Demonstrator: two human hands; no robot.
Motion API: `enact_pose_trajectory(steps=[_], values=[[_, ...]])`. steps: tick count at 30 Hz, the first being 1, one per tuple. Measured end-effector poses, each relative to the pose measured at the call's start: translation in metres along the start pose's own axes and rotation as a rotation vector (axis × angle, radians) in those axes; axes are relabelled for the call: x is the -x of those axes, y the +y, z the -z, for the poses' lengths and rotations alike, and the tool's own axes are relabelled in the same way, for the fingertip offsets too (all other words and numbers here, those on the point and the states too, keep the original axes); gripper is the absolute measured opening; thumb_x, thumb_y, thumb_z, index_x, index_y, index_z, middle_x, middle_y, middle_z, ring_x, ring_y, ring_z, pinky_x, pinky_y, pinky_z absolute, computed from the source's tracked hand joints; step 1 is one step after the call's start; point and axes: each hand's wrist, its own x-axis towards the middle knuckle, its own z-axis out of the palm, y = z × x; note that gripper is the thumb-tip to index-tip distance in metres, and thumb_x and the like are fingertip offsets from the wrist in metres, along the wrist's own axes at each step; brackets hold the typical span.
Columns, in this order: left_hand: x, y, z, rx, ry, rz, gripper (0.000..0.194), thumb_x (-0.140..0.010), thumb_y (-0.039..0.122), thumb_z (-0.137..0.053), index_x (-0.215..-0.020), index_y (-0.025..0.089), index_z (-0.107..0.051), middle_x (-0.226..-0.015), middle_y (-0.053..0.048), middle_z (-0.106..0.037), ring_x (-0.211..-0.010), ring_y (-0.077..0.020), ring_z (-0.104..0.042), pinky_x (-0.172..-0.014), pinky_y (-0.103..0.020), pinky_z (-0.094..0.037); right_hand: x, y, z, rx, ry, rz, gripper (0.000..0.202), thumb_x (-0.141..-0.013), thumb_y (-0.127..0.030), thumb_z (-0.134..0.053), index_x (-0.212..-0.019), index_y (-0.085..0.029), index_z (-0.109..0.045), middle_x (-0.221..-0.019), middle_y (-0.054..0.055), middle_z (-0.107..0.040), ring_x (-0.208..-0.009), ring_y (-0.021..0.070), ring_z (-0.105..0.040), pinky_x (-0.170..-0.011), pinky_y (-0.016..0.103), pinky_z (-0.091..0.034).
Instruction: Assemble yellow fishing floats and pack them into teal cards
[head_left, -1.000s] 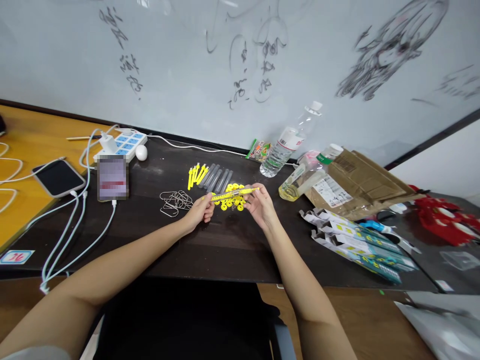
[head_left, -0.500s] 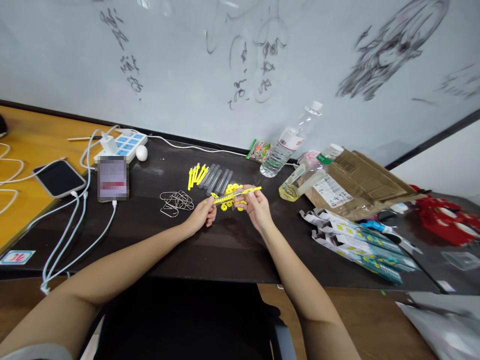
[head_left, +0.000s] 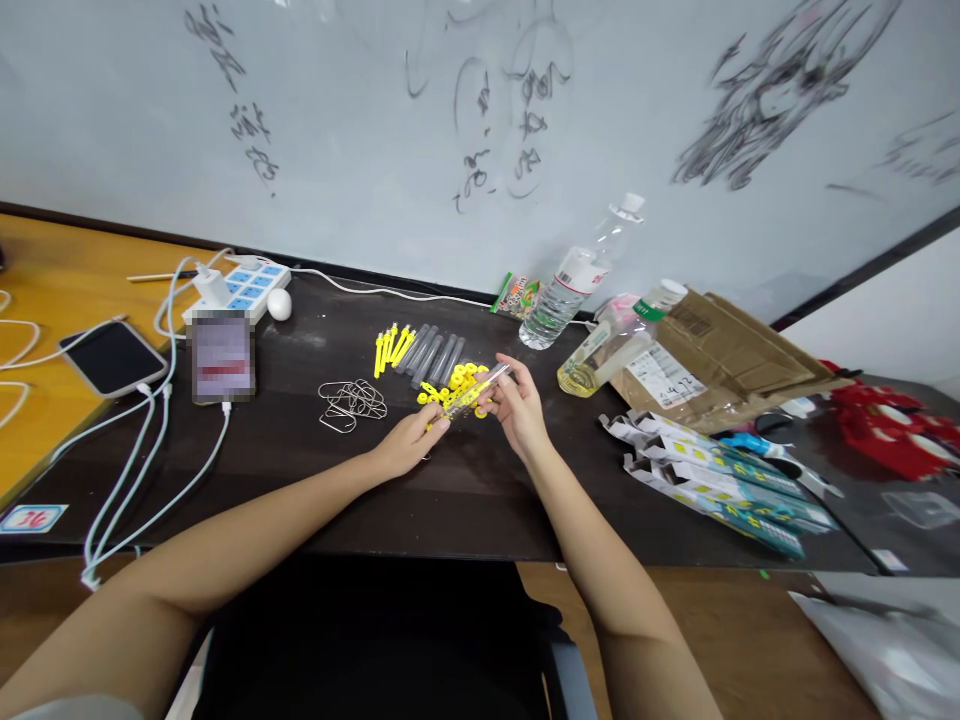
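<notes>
Between my two hands is a slim clear tube with yellow inside [head_left: 471,397], slanting up to the right. My left hand [head_left: 409,440] is closed on its lower yellow end. At the upper, clear end my right hand [head_left: 519,408] pinches it with thumb and fingers. Small yellow round caps [head_left: 459,376] lie in a heap just behind and beneath the tube. Farther back are several dark translucent tubes [head_left: 431,355] in a row, with yellow sticks with pale tips [head_left: 391,347] to their left. A tangle of metal wire hooks [head_left: 352,402] lies left of my left hand.
Two bottles, one of water [head_left: 559,297] and one of yellow liquid [head_left: 611,345], stand back right. Beyond them is a cardboard parcel [head_left: 701,360]; open slim boxes [head_left: 720,480] lie in front. A phone [head_left: 114,357], a power strip [head_left: 251,290] and white cables occupy the left.
The yellow rod that stuck out past my right hand no longer shows there; a clear tube end does. The tube has tilted more steeply, and my left hand has turned slightly.
</notes>
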Motion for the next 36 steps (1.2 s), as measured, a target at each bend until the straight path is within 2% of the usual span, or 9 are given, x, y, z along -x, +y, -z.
enact_pose_trajectory(steps=[3,7,10,13,19,27,32,36], values=[[0.000,0.002,-0.001,0.030,0.074,0.001,0.028,-0.094,0.042,-0.032,-0.087,0.019,-0.046,-0.066,0.004,-0.047,-0.062,-0.0120,-0.045,-0.063,-0.025,-0.035,0.000,0.001,-0.001,-0.002,-0.013,-0.010,0.039,-0.082,-0.037,-0.063,-0.116,-0.027,-0.048,-0.095,0.001,-0.069,-0.062,0.0092,-0.063,-0.052,0.021,-0.055],[-0.002,-0.001,-0.001,0.094,0.312,0.053,0.036,-0.095,0.046,-0.030,-0.086,0.019,-0.051,-0.076,0.000,-0.055,-0.071,-0.0133,-0.052,-0.067,-0.025,-0.040,0.002,0.004,-0.005,-0.006,-0.032,-0.045,0.041,-0.079,-0.036,-0.066,-0.114,-0.027,-0.048,-0.094,0.001,-0.070,-0.062,0.0098,-0.064,-0.053,0.021,-0.056],[-0.006,-0.006,-0.001,0.193,0.430,0.126,0.043,-0.094,0.050,-0.027,-0.082,0.018,-0.053,-0.075,-0.001,-0.057,-0.066,-0.0129,-0.053,-0.060,-0.024,-0.041,0.003,0.008,-0.007,-0.018,-0.051,-0.072,0.041,-0.077,-0.035,-0.068,-0.113,-0.027,-0.049,-0.094,0.001,-0.070,-0.064,0.0103,-0.065,-0.054,0.022,-0.057],[-0.010,-0.010,0.001,0.328,0.475,0.204,0.048,-0.093,0.054,-0.026,-0.078,0.018,-0.052,-0.078,-0.002,-0.057,-0.054,-0.0099,-0.050,-0.050,-0.022,-0.039,0.004,0.010,-0.009,-0.047,-0.056,-0.094,0.039,-0.077,-0.035,-0.069,-0.111,-0.025,-0.053,-0.095,0.001,-0.070,-0.064,0.0101,-0.065,-0.055,0.022,-0.058],[-0.017,-0.001,0.009,0.672,0.537,0.320,0.056,-0.091,0.062,-0.024,-0.074,0.016,-0.050,-0.078,-0.002,-0.056,-0.047,-0.0071,-0.048,-0.045,-0.021,-0.038,0.008,0.014,-0.013,-0.128,-0.103,-0.186,0.031,-0.077,-0.035,-0.069,-0.104,-0.021,-0.061,-0.099,0.003,-0.069,-0.069,0.0109,-0.065,-0.061,0.024,-0.059],[-0.018,0.007,0.015,0.910,0.525,0.368,0.065,-0.083,0.074,-0.021,-0.076,0.016,-0.051,-0.075,-0.002,-0.055,-0.047,-0.0067,-0.043,-0.039,-0.019,-0.027,0.018,0.026,-0.028,-0.139,-0.302,-0.315,0.033,-0.080,-0.036,-0.067,-0.108,-0.021,-0.061,-0.107,0.006,-0.068,-0.080,0.0149,-0.069,-0.071,0.029,-0.059],[-0.019,0.014,0.013,0.845,0.509,0.332,0.069,-0.082,0.075,-0.010,-0.077,0.018,-0.048,-0.074,-0.005,-0.057,-0.061,-0.0127,-0.052,-0.055,-0.026,-0.043,0.027,0.033,-0.041,-0.110,-0.454,-0.395,0.036,-0.078,-0.032,-0.069,-0.111,-0.022,-0.059,-0.114,0.007,-0.066,-0.088,0.0160,-0.069,-0.079,0.032,-0.058],[-0.018,0.015,0.008,0.745,0.487,0.245,0.065,-0.087,0.068,-0.009,-0.079,0.018,-0.050,-0.078,-0.005,-0.058,-0.075,-0.0150,-0.057,-0.070,-0.028,-0.047,0.030,0.035,-0.044,-0.090,-0.492,-0.419,0.030,-0.078,-0.031,-0.070,-0.103,-0.020,-0.059,-0.113,0.007,-0.066,-0.090,0.0159,-0.069,-0.082,0.031,-0.057]])
